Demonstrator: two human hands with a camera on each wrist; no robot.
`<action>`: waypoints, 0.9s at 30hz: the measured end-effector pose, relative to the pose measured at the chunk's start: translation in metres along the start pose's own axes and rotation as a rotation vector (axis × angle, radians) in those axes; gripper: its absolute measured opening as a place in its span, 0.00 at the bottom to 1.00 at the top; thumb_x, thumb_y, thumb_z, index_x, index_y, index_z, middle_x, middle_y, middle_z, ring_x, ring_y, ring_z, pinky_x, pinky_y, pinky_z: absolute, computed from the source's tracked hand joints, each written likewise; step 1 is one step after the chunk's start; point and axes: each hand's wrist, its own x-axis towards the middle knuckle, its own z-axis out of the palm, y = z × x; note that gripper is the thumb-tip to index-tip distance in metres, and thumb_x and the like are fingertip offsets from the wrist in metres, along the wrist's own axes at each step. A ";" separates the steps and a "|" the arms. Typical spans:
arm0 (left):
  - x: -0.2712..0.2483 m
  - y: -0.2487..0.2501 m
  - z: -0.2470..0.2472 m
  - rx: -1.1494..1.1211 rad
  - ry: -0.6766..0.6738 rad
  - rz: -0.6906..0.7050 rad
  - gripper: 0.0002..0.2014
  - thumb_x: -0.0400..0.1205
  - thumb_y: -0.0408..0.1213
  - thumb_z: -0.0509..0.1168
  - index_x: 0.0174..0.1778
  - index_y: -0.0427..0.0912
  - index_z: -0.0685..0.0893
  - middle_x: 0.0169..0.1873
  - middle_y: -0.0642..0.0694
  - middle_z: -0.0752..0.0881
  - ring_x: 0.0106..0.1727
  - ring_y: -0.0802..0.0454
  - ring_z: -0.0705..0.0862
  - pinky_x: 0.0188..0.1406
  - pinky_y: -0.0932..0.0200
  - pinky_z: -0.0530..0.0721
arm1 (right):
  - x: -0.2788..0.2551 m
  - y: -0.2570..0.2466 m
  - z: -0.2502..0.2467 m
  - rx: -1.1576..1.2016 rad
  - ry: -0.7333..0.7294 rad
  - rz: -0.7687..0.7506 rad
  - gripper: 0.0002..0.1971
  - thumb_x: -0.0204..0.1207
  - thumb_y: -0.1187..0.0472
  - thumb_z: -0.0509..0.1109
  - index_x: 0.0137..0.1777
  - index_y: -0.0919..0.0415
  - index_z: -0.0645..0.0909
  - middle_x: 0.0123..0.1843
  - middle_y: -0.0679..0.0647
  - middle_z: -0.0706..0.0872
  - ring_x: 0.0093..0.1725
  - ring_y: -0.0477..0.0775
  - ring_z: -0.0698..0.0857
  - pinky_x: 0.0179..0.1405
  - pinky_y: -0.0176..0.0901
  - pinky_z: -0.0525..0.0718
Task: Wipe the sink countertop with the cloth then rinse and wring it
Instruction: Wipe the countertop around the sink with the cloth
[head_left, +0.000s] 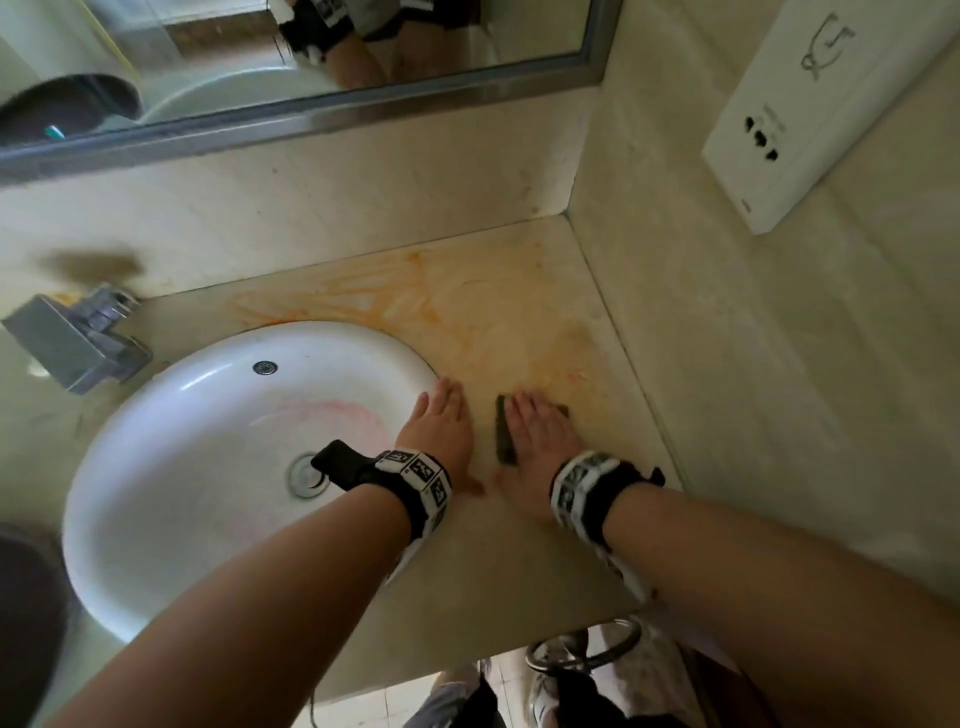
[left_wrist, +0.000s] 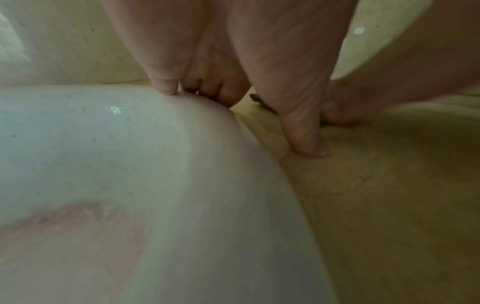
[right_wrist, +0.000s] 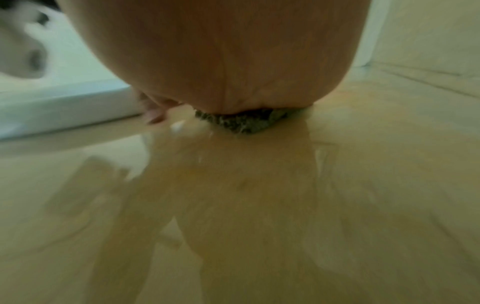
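the cloth (head_left: 505, 431) is seen on the tabletop (head_left: 519, 322), just to the right of the white sink (head_left: 208, 415), and it is pressed flat under the right hand (head_left: 537, 441). the fingers of this hand are kept straight and spread over the cloth; nothing is gripped, the cloth is only pushed down by the palm. the left hand (head_left: 441, 431) is laid flat too, with straight fingers, on the tabletop at the rim of the sink, and nothing is held by it. in the right wrist view the cloth (right_wrist: 244, 121) is shown as a dark, rough, crumpled edge under the palm, and the surface around it appears wet, though this view is blurred.

orange streaks (head_left: 415, 291) are spread over the tabletop behind the hands, so the wiping is judged to be not yet finished.

the cloth is judged to be soft, thin and light, and probably soaked, so some weight of water is to be expected. it is not fragile. on the wet stone it may slide easily, so a flat pressing palm is suited for wiping. for the rinse it should be gathered from its edges into a bunch, and for wringing it should be taken at both ends, one end in each hand, and twisted over the sink.
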 end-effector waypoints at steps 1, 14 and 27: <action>0.002 0.001 -0.001 0.007 0.003 0.003 0.63 0.70 0.69 0.67 0.82 0.29 0.40 0.84 0.34 0.41 0.84 0.38 0.37 0.83 0.42 0.44 | 0.014 0.009 -0.008 0.015 0.024 0.030 0.45 0.80 0.34 0.47 0.83 0.61 0.29 0.85 0.57 0.29 0.84 0.59 0.31 0.83 0.54 0.36; 0.007 0.011 0.008 -0.043 -0.016 -0.069 0.66 0.67 0.73 0.66 0.82 0.29 0.39 0.84 0.34 0.41 0.84 0.36 0.40 0.83 0.40 0.45 | -0.026 0.016 0.008 0.044 -0.060 -0.023 0.44 0.82 0.37 0.47 0.83 0.62 0.28 0.84 0.56 0.27 0.83 0.58 0.30 0.83 0.52 0.36; 0.014 0.040 0.014 -0.178 -0.003 -0.018 0.68 0.67 0.67 0.72 0.82 0.31 0.35 0.83 0.38 0.35 0.85 0.41 0.40 0.83 0.45 0.55 | -0.044 0.023 0.016 0.338 0.167 0.090 0.16 0.82 0.54 0.64 0.65 0.59 0.71 0.64 0.57 0.76 0.61 0.60 0.77 0.58 0.52 0.80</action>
